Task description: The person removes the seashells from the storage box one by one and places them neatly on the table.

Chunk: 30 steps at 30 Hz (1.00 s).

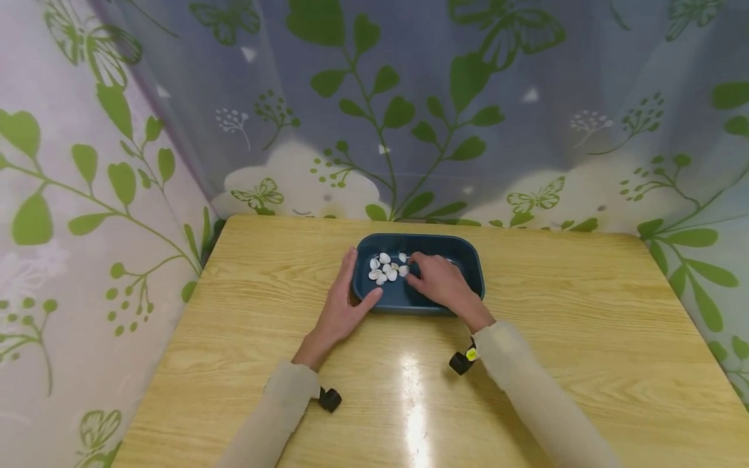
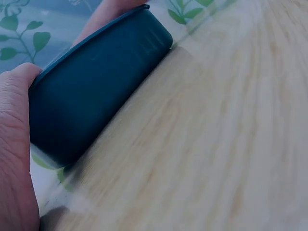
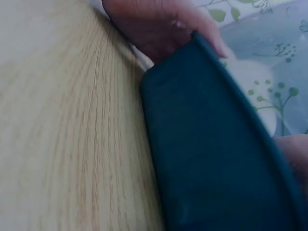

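Observation:
A dark blue-green rectangular tub [image 1: 421,303] with rounded corners sits on the table. Several small white shells [image 1: 375,275] lie in its left half. My left hand [image 1: 342,299] holds the tub's left end, fingers along the outer wall and thumb at the near rim; the right wrist view also shows this left hand [image 3: 154,24] round the corner. Over the near rim, my right hand [image 1: 440,281] reaches in, its fingers bent down among the rightmost shells. One white shell [image 1: 404,270] lies between thumb and forefinger; I cannot tell whether they pinch it.
The wooden table [image 1: 556,292] extends to both sides and in front of the tub. A leaf-patterned curtain [image 1: 409,130] hangs just behind the far edge, and another [image 1: 88,227] hangs along the left. Black wrist cameras [image 1: 330,400] sit under both cuffs.

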### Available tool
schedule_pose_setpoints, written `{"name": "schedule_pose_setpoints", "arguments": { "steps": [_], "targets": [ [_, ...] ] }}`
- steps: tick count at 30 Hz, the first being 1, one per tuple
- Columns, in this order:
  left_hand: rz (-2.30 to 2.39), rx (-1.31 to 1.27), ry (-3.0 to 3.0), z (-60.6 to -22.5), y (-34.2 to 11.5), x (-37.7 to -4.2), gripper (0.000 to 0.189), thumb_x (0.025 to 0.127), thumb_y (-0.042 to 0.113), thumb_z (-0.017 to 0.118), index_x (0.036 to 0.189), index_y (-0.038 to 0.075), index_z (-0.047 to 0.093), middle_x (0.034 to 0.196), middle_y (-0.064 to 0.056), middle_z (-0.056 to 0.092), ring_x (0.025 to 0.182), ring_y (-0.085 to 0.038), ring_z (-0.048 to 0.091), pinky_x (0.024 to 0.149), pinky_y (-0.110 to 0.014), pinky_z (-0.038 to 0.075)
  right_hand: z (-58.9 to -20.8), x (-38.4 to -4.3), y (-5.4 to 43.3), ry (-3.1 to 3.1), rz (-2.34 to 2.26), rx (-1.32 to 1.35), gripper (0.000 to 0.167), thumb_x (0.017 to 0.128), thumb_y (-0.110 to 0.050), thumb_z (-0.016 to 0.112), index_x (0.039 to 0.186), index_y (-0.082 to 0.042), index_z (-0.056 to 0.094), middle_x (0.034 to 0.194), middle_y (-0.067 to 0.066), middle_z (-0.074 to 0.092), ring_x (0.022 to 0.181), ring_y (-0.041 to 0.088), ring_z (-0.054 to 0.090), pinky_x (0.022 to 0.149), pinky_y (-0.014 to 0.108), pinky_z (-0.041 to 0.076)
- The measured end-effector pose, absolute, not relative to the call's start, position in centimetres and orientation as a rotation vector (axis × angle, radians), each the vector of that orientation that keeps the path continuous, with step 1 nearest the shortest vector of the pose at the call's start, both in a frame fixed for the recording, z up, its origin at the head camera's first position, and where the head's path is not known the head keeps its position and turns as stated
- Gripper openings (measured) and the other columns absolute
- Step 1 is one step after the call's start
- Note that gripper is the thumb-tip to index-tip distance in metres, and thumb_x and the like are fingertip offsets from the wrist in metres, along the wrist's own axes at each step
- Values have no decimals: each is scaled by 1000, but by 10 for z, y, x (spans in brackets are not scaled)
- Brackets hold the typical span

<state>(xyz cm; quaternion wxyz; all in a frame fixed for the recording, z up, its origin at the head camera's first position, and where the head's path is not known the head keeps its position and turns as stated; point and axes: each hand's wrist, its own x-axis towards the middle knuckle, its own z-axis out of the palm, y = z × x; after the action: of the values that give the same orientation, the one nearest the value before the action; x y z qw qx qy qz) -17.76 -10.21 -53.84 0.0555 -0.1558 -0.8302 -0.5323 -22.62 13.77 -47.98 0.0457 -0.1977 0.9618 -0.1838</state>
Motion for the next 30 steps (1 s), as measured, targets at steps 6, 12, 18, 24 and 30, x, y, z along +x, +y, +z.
{"name": "schedule_pose_setpoints", "arguments": {
  "steps": [6,12,18,24,30],
  "targets": [
    [-1688,-513,-2451,-543,-102,-179,95,99,46,70,170,18,13,176,-9,12,161,-15,9,129,-50,16,-486,-234,136,2926,-571,-596,29,104,-25,66,126,-6,69,72,2,62,57,16,53,54,31,41],
    [-1695,-501,-2447,-543,-105,-179,96,98,46,71,170,17,14,176,-11,12,161,-19,10,128,-52,17,-490,-236,134,2910,-598,-572,28,105,-26,65,127,-9,69,80,3,66,62,17,56,59,33,44],
    [-1690,-490,-2447,-543,-105,-180,96,98,40,73,169,14,15,175,-12,13,161,-19,10,128,-52,16,-490,-237,133,2883,-593,-527,29,105,-30,65,126,-9,67,79,3,64,63,18,56,60,33,44],
    [-1692,-485,-2452,-542,-105,-180,95,98,38,74,169,16,15,175,-12,14,161,-19,11,128,-52,17,-490,-236,133,2872,-613,-514,29,105,-36,65,110,-8,67,82,3,66,65,18,57,63,33,47],
    [-1706,-490,-2448,-540,-105,-178,96,97,36,74,169,15,15,175,-12,13,161,-18,11,128,-51,17,-490,-235,132,2879,-649,-569,26,106,-32,62,114,-9,68,78,1,64,64,16,56,61,33,45]
  ]
}}
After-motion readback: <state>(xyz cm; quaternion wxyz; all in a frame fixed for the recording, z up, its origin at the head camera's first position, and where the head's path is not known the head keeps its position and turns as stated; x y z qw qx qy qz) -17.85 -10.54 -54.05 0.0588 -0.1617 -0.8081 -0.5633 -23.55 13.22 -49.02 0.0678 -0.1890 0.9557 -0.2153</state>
